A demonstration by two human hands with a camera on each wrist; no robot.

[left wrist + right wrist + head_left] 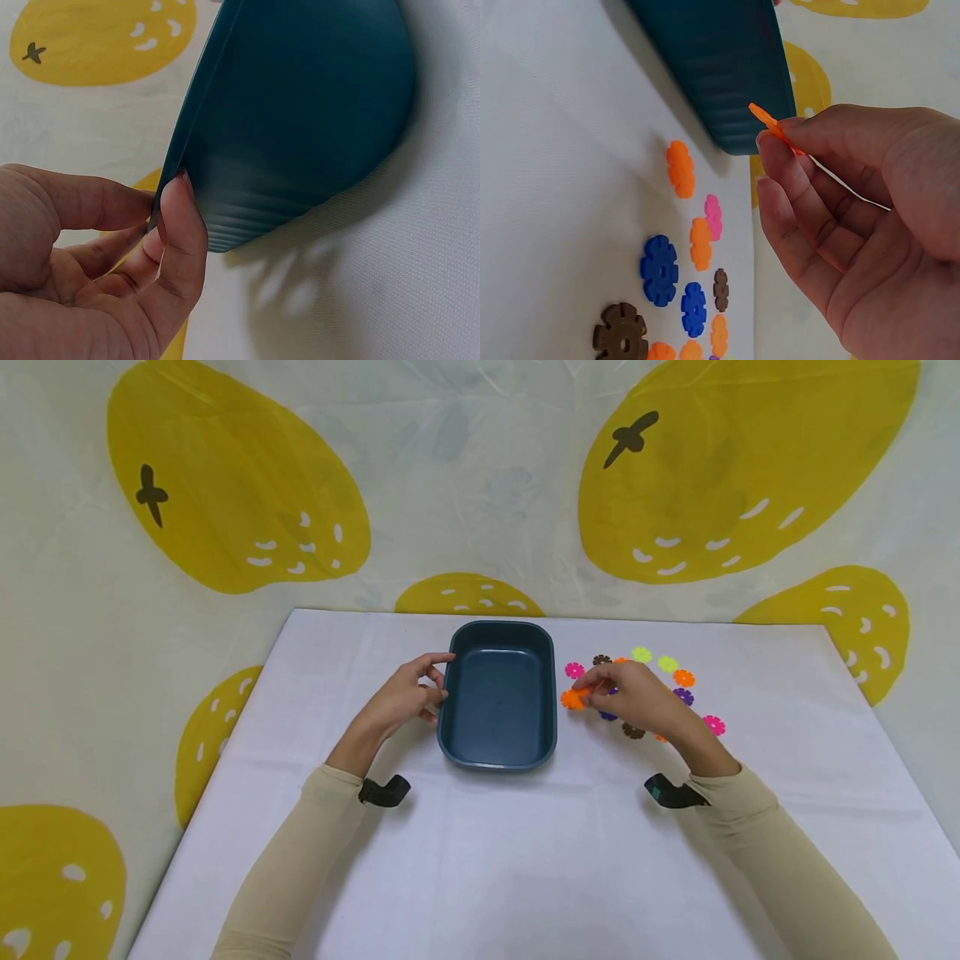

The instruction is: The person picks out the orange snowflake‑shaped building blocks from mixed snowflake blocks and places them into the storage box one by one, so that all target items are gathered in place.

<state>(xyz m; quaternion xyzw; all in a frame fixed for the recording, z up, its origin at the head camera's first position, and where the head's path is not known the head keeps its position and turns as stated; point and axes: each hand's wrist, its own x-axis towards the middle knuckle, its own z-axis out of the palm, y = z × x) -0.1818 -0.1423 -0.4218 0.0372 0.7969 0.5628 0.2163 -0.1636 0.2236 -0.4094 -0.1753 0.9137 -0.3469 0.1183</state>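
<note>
A dark teal plastic tray (497, 727) with rounded corners stands on the white-covered table. My left hand (405, 692) holds its left rim, with fingertips on both sides of the edge in the left wrist view. Between thumb and fingers of my right hand (633, 695) is an orange notched plastic disc (763, 115), seen edge-on and lifted above the table just right of the tray. Beneath it, another orange disc (680, 169) lies flat. Around and under the right hand are pink (574, 670), blue (659, 271) and brown (633, 730) discs of the same kind.
Further right lie yellow-green discs (641, 655), a purple disc (683, 697) and a pink disc (715, 725). A cloth (480, 485) printed with large yellow fruit hangs behind the table. Dark wrist mounts (386, 792) stick out from both sleeves above the tabletop.
</note>
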